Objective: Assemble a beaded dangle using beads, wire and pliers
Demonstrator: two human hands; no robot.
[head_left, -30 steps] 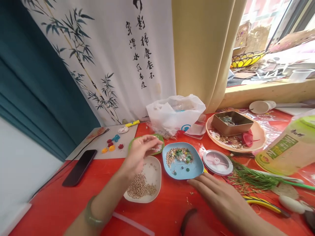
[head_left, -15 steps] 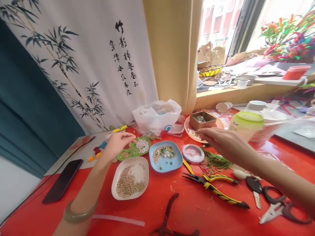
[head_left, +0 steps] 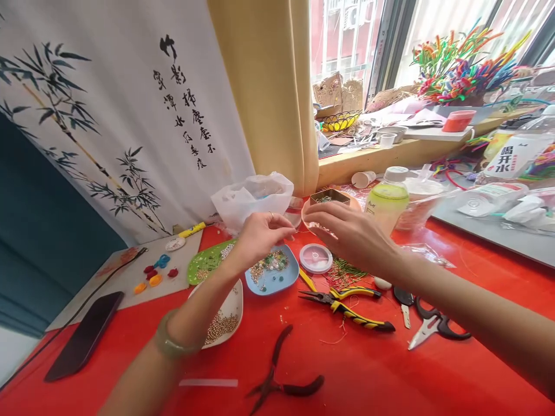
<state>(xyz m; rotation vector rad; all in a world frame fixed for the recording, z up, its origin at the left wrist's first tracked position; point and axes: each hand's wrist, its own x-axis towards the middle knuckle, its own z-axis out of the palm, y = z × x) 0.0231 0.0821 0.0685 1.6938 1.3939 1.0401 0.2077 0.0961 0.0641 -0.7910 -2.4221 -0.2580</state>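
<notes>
My left hand [head_left: 262, 236], a bracelet on its wrist, hovers over the blue dish [head_left: 277, 283] of green, white and gold beads. Its thumb and fingertips are pinched together; anything between them is too small to make out. To the right, my right hand [head_left: 342, 231] is held above the round clear-lidded case [head_left: 316, 258] and partly covers the orange plate [head_left: 356, 203]. Its fingers are bent close together, and their tips are partly hidden. The white dish of gold beads [head_left: 223, 326] is partly behind my left forearm. A green leaf-shaped dish [head_left: 197, 266] lies beyond it.
Yellow-black pliers [head_left: 347, 306], dark pliers [head_left: 273, 384], scissors [head_left: 427, 332] and a key [head_left: 405, 315] lie on the red tabletop [head_left: 368, 375]. A phone [head_left: 84, 335] is at the left. A bottle [head_left: 387, 202] and a plastic bag [head_left: 254, 199] stand at the back.
The view has swung to the right. My left hand has moved right, from over the green dish to over the blue one, and my two hands are now closer together.
</notes>
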